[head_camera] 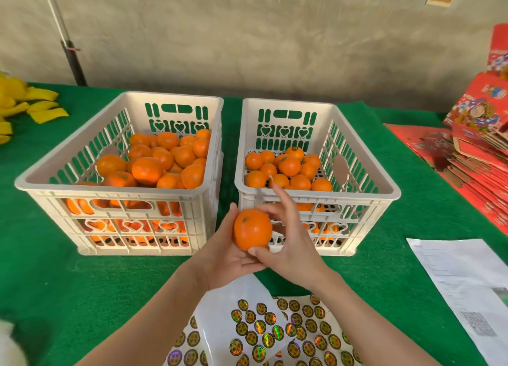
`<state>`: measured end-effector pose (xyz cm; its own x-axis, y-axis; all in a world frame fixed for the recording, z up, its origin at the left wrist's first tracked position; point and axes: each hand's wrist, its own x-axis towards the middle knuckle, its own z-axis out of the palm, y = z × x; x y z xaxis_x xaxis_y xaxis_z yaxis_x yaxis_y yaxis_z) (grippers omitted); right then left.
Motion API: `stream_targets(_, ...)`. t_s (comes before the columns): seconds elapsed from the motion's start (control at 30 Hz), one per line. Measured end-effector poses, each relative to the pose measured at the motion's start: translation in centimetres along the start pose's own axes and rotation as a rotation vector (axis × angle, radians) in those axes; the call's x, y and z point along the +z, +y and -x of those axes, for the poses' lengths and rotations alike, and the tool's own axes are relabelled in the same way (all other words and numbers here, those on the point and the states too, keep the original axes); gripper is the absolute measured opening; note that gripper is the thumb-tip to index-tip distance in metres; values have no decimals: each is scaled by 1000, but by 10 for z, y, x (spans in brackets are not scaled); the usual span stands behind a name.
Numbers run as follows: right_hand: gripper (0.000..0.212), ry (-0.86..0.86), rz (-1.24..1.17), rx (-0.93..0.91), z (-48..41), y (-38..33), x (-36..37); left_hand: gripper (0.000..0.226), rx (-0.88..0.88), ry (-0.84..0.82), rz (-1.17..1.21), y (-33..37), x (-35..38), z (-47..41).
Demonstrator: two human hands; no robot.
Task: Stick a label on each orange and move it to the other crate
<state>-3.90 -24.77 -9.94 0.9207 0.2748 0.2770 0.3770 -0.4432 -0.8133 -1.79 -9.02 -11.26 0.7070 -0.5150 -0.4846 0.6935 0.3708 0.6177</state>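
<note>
Illumination is bright, even and diffuse, with soft, weak shadows beneath the two cream slatted plastic crates on the green felt-covered table. The round holographic foil stickers show small rainbow glints. Wide-angle distortion bows the table edges and the grey concrete wall. Corners are soft; a blurred white object sits bottom left.
</note>
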Motion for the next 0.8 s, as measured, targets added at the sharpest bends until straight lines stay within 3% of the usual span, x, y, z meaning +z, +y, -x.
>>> stream_targets(0.1, 102, 56, -126, 86, -2, -3, -3, 51, 232, 28, -255, 4, 7, 6)
stream_targets(0.2, 97, 66, -191, 146, -3, -7, -5, 71, 315, 43, -393, 10, 11, 13)
stream_targets(0.37, 86, 118, -266, 244, -6, -11, -12, 66, 340, -25, -483, 14, 18, 25)
stream_targets(0.5, 57, 153, -451, 455, -14, -21, -15, 89, 487, -2, -857, 14, 13, 31)
stream_targets(0.57, 48, 150, -583, 569, -17, -24, -13, 89, 577, -18, -967, 16, 13, 32)
stream_targets(0.7, 53, 84, -559, 636, -15, -28, -9, 87, 696, -23, -1054, 15, 17, 31)
stream_targets(0.8, 37, 72, -412, 577, -15, -31, -12, 68, 746, 101, -1031, 13, 22, 30)
